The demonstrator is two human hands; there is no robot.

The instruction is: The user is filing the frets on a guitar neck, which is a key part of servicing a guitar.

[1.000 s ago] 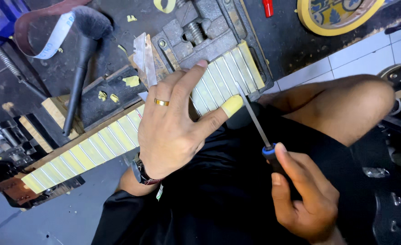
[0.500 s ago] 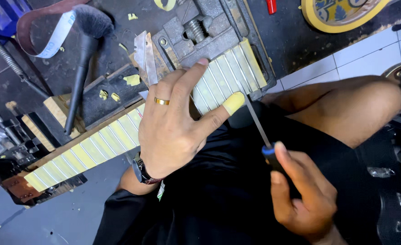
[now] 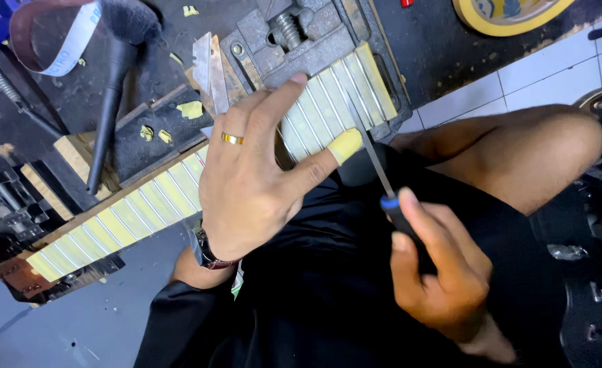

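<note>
Over your lap, your left hand [image 3: 250,174] lay spread flat on the guitar neck [image 3: 198,180], thumb in a yellow guard, pinning it against the bench vise [image 3: 301,41]. Your right hand [image 3: 440,272] was closed around a blue-handled file [image 3: 379,174], tip at a fret near the thumb. A brush [image 3: 113,82] lay beyond. Short, light strokes along the fret looked wisest.

A small instrument-repair workshop, set up low on a white-tiled floor [image 3: 519,88]. A dark, scuffed desk [image 3: 437,48] carries a cast-iron vise [image 3: 294,41] clamping a fretted guitar neck [image 3: 144,204]. Beside the vise lie a sanding belt [image 3: 49,41], a brush [image 3: 117,75] and tape scraps [image 3: 192,109]; a tape roll [image 3: 505,17] sits beyond it.
</note>
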